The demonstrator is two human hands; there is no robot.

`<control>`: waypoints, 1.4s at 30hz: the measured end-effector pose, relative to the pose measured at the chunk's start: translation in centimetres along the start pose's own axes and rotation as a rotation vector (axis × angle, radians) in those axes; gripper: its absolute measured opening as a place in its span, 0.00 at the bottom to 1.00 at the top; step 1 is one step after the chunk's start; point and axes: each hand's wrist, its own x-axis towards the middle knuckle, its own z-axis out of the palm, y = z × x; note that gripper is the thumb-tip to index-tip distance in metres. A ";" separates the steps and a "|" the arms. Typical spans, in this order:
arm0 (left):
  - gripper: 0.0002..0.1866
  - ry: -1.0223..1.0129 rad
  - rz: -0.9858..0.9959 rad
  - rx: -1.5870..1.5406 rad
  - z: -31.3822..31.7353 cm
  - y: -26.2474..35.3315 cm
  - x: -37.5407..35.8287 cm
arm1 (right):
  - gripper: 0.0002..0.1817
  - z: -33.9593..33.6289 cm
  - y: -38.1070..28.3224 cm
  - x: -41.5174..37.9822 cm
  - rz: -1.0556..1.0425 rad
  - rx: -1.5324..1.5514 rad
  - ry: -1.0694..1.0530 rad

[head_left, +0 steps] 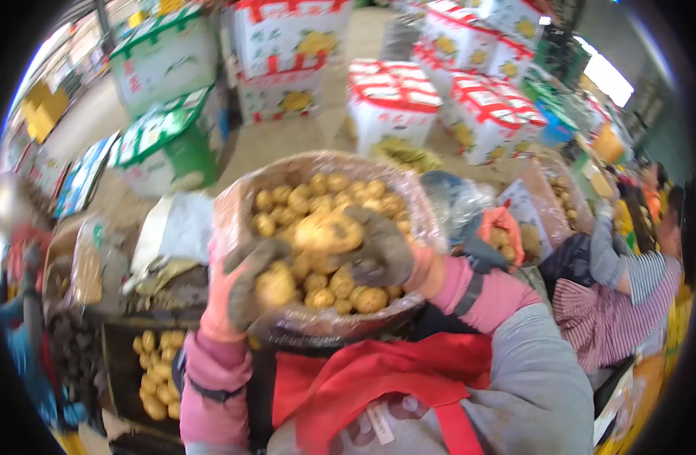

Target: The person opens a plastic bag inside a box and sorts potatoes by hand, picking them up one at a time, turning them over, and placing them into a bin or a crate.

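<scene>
A round box lined with clear plastic [230, 216] stands before me, filled with many potatoes [340, 284]. My right hand [382, 246], in a dirty grey and pink glove, holds a large potato [329, 231] above the pile, thumb and fingers against its right end. My left hand [249, 280], gloved the same way, is closed around a smaller, slightly blurred potato [276, 285] at the box's near left rim. Part of each hand's fingers is hidden behind its potato.
A dark crate of potatoes [160, 379] is at lower left. A red mesh bag of potatoes [503, 235] sits right of the box. Printed cartons with red tape [397, 102] and green-taped cartons [166, 140] stand beyond. Co-workers sit at right [613, 296] and far left [29, 318].
</scene>
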 end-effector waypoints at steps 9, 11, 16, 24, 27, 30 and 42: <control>0.26 -0.034 -0.642 -0.923 0.5 2.8 1.0 | 0.29 3.8 2.7 2.1 -0.528 -1.037 0.281; 0.25 -0.122 -0.274 -0.432 0.3 -1.0 0.1 | 0.33 4.1 1.5 1.1 0.051 -0.427 0.370; 0.27 -0.045 -0.487 -0.667 1.9 0.7 0.4 | 0.31 3.4 1.8 1.3 0.018 -0.393 0.363; 0.21 -0.236 -0.612 -0.570 1.3 -0.9 -1.2 | 0.27 5.6 1.9 0.4 -0.040 -0.859 0.630; 0.20 -0.104 -0.693 -0.681 1.7 -0.6 -1.0 | 0.25 5.9 2.5 0.5 -0.137 -0.924 0.629; 0.20 -0.084 -0.678 -0.688 1.4 1.0 -0.1 | 0.23 5.0 2.9 0.4 -0.227 -0.892 0.572; 0.21 -0.065 -0.802 -0.791 1.0 3.1 0.9 | 0.24 4.6 3.4 0.6 -0.198 -1.023 0.624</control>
